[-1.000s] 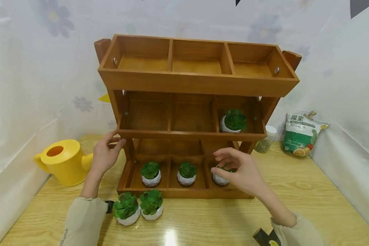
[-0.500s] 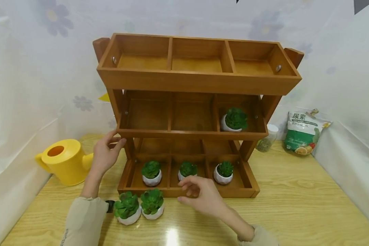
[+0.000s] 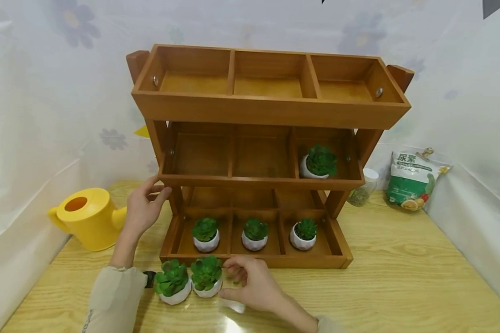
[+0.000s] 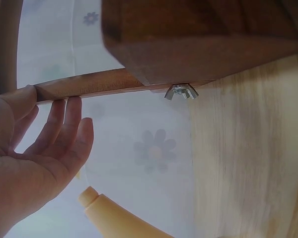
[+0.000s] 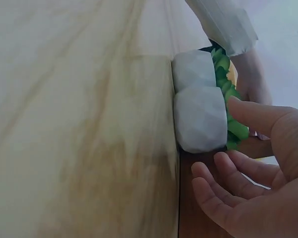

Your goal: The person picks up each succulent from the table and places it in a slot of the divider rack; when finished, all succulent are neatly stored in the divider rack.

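My left hand point(image 3: 145, 209) grips the left side of a three-tier wooden plant rack point(image 3: 271, 111); in the left wrist view its thumb and fingers lie on either side of a wooden bar point(image 4: 102, 83). Two potted succulents stand side by side on the table, before the rack's front left: a left one point(image 3: 172, 281) and a right one point(image 3: 207, 276). Beside the right one is my right hand point(image 3: 256, 284), thumb and fingers spread apart. In the right wrist view, its fingertips are right at the nearer white pot point(image 5: 201, 121).
The rack's bottom tier bears three small potted succulents, one per compartment, such as the middle one point(image 3: 255, 234). Another succulent point(image 3: 320, 162) sits in the middle tier's right compartment. A yellow watering can point(image 3: 89, 222) stands left; a lidded jar point(image 3: 363, 189) and a bag point(image 3: 414, 180) stand right.
My right hand has moved left and down, from the succulent in the bottom tier's right compartment to the pots on the table. My left hand has stayed on the rack.
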The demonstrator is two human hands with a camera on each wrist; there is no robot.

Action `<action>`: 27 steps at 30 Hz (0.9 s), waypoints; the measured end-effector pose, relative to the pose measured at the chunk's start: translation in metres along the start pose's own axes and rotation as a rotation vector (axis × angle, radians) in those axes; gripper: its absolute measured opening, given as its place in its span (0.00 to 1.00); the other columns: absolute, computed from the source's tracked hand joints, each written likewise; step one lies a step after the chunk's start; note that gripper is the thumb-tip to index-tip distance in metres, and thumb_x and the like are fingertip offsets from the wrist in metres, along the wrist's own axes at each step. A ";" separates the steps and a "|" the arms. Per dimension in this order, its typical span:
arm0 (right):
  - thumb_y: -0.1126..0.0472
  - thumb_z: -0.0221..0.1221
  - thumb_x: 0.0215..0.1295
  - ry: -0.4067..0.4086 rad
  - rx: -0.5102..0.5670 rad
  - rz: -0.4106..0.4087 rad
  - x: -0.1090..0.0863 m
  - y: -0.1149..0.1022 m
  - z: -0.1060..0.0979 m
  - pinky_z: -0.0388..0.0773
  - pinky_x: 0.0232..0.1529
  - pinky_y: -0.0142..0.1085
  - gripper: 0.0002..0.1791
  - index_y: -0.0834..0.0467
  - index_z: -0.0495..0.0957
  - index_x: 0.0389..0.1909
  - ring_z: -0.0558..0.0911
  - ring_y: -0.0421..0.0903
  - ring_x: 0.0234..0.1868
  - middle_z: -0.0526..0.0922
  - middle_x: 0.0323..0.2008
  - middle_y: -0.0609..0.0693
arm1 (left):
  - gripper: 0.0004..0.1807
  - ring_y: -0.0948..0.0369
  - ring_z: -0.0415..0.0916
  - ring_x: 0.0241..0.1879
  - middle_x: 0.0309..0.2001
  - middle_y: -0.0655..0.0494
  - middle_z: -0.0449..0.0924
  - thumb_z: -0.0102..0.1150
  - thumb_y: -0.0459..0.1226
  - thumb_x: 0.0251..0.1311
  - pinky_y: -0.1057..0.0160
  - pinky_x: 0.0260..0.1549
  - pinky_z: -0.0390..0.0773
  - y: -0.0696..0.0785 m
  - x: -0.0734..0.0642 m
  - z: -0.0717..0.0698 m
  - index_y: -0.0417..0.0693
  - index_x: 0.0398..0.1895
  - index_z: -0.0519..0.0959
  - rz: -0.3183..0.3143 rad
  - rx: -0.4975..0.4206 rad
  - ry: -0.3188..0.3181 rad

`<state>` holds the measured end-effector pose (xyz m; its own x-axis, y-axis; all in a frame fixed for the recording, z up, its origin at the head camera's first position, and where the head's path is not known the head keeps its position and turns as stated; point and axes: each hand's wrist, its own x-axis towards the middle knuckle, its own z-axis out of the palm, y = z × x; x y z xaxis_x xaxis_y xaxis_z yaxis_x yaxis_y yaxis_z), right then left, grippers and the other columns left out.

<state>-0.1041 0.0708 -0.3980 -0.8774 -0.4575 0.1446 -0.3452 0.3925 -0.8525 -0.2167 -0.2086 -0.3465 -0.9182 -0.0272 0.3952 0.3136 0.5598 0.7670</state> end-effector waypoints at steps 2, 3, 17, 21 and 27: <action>0.59 0.74 0.48 -0.010 -0.015 0.006 0.001 0.000 0.004 0.79 0.33 0.30 0.26 0.63 0.79 0.48 0.81 0.40 0.32 0.83 0.37 0.54 | 0.27 0.36 0.78 0.47 0.52 0.30 0.76 0.52 0.40 0.69 0.40 0.44 0.78 0.000 0.000 0.000 0.41 0.68 0.66 0.002 -0.001 -0.002; 0.58 0.74 0.48 -0.012 -0.025 0.009 0.002 -0.001 0.005 0.79 0.33 0.30 0.27 0.63 0.79 0.49 0.81 0.40 0.32 0.83 0.38 0.54 | 0.27 0.36 0.78 0.47 0.52 0.30 0.76 0.52 0.40 0.69 0.40 0.44 0.77 0.000 0.000 0.000 0.41 0.68 0.66 0.002 -0.002 -0.003; 0.48 0.73 0.48 0.025 -0.158 0.019 0.007 -0.003 0.025 0.76 0.43 0.31 0.34 0.58 0.75 0.55 0.77 0.39 0.44 0.78 0.42 0.42 | 0.26 0.35 0.77 0.47 0.52 0.30 0.76 0.51 0.41 0.70 0.39 0.43 0.78 -0.003 0.001 0.001 0.41 0.68 0.65 0.009 0.005 -0.008; 0.46 0.74 0.47 0.084 -0.179 0.026 0.009 -0.006 0.030 0.75 0.40 0.30 0.33 0.57 0.77 0.52 0.77 0.39 0.41 0.78 0.39 0.41 | 0.26 0.36 0.77 0.46 0.52 0.30 0.76 0.52 0.41 0.70 0.39 0.43 0.78 -0.001 0.001 0.001 0.41 0.68 0.66 0.007 0.007 -0.005; 0.46 0.75 0.43 0.112 -0.178 0.046 0.009 -0.008 0.030 0.73 0.36 0.28 0.29 0.54 0.78 0.44 0.76 0.37 0.36 0.78 0.36 0.39 | 0.25 0.36 0.78 0.46 0.51 0.31 0.77 0.53 0.40 0.69 0.40 0.43 0.78 0.001 0.000 0.001 0.41 0.67 0.68 0.007 0.007 0.006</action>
<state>-0.0991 0.0393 -0.4051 -0.9218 -0.3481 0.1705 -0.3482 0.5503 -0.7589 -0.2161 -0.2076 -0.3461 -0.9143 -0.0281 0.4041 0.3188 0.5656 0.7606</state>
